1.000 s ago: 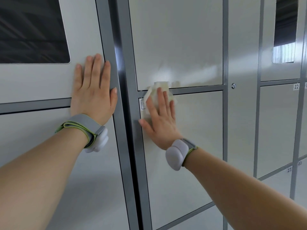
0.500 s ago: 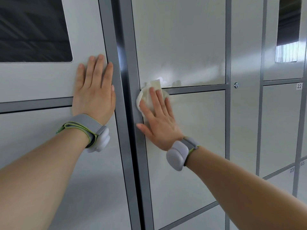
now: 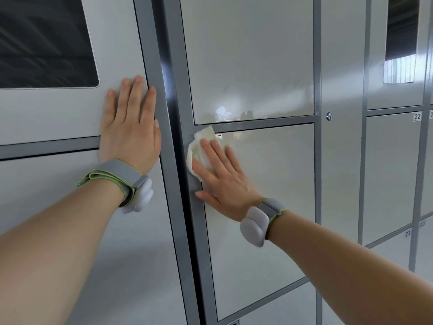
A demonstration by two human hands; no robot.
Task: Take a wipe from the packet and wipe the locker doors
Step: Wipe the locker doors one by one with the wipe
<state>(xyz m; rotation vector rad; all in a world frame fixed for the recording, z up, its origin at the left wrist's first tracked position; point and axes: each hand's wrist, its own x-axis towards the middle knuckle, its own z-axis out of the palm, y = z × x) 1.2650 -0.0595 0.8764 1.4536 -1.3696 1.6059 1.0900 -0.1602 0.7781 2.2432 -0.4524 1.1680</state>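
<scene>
My right hand (image 3: 222,181) presses the wipe (image 3: 201,148) flat-fingered onto the locker door (image 3: 269,207), at its top-left corner. Left hand (image 3: 131,127), also flat, braces the neighbouring door (image 3: 70,113) for steadiness, I judge.

hands: I count two, left hand (image 3: 131,127), right hand (image 3: 222,181)
wipe (image 3: 199,146): one
wristbands (image 3: 119,181) (image 3: 260,221): two
keyhole (image 3: 329,116): one
dark windows (image 3: 44,41) (image 3: 400,38): two

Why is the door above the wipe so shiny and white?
In the head view, light glares off the glossy upper locker door, brightest just above the wipe under the right hand; the wide-angle lens makes the grey frame post lean.
</scene>
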